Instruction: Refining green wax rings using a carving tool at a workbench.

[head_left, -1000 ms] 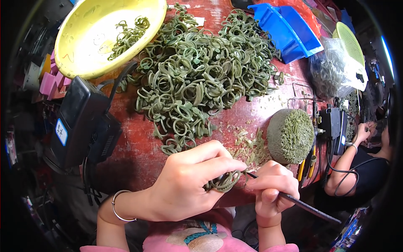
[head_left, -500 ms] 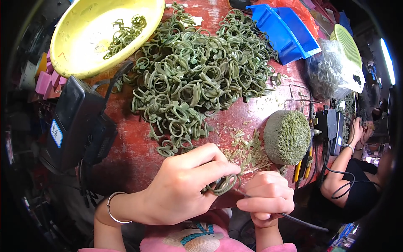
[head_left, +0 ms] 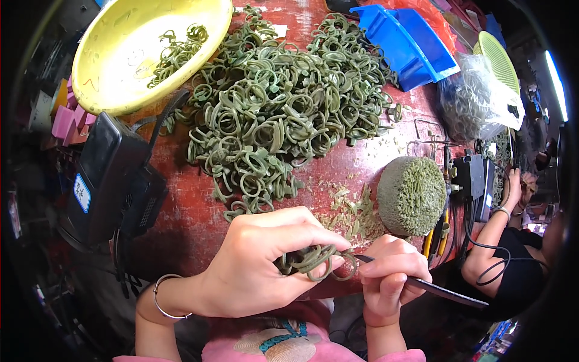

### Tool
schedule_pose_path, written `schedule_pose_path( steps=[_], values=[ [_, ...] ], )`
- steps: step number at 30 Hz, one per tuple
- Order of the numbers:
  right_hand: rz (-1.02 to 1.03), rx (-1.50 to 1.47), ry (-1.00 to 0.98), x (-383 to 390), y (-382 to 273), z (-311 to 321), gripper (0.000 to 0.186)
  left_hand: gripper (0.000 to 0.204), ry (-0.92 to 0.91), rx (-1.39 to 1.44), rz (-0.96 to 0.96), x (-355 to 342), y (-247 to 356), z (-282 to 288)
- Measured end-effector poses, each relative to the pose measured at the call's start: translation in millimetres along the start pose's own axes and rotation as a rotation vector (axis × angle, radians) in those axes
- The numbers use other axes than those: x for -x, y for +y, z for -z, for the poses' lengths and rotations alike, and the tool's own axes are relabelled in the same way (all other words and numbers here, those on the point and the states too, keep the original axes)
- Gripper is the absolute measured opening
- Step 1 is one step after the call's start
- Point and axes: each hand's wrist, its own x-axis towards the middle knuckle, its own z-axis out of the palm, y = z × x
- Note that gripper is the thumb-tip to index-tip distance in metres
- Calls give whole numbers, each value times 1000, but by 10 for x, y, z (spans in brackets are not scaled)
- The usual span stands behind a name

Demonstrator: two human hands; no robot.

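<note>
My left hand (head_left: pixel 253 265) curls around several green rings (head_left: pixel 309 259), one of them pinched out toward the right between thumb and forefinger. In my right hand (head_left: pixel 392 274) is a slim, dark, flat hand tool (head_left: pixel 452 292). Its narrow tip reaches the rings beside my left fingertips, while its long handle sticks out to the lower right. Beyond my hands, a large heap of similar green rings (head_left: pixel 283 114) covers the red table (head_left: pixel 175 223). Pale green shavings (head_left: pixel 362 217) lie scattered between the heap and my right hand.
A round green block with a crumbly face (head_left: pixel 413 196) stands at right. A yellow basin (head_left: pixel 99 75) holds some rings; a black boxy device (head_left: pixel 105 181) sits at left. Far right are a blue bin (head_left: pixel 416 51), a plastic bag (head_left: pixel 473 102) and another person's arm (head_left: pixel 491 235).
My left fingers have opened a little, showing more of the rings. My right hand has turned, and the tool's handle now shows more fully, reaching farther to the lower right.
</note>
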Motion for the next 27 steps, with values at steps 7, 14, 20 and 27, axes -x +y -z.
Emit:
schedule_pose_path(
  steps=[7, 14, 20, 27],
  values=[
    [2, 29, -40, -11, -10, -9, 27, 16, -45, 150, 94, 12, 21, 17],
    [7, 62, -68, -10, -35, -26, 28, 16, -62, 128, 136, 25, -2, 39],
    [46, 89, -64, -16, -3, -30, 27, 20, -28, -7, -65, 10, -54, 23],
    [21, 70, -61, -13, -16, -7, 26, 17, 6, 132, 116, 26, 28, 32]
  ],
)
